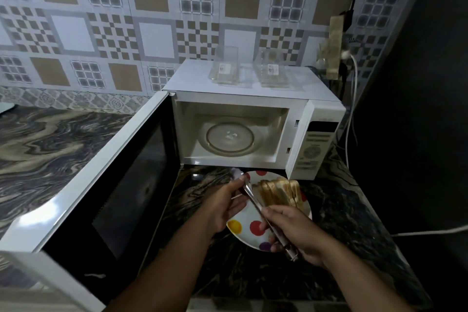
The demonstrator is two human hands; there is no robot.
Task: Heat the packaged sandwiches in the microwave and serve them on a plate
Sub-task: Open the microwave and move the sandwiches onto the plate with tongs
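- The white microwave [253, 119] stands on the dark marbled surface [342, 210] against the tiled wall, its door [106, 185] swung wide to the left; the glass turntable [230, 137] inside carries nothing.
- On top of the microwave sit two clear plastic sandwich packages [225, 68], both open and without contents — one left, one right, each with a small label.
- Just in front of the microwave lies a white plate [243, 233] with coloured dots, bearing the sandwiches [278, 194] — toasted slices leaning in a row at its far side.
- The right hand [298, 233] grips the handle end of metal tongs [263, 213], fingers curled round them over the plate.
- The left hand [228, 206] pinches the tongs' far end near the plate's rim, beside the sandwiches.
- A white cable [352, 114] hangs down the wall to the right of the microwave.
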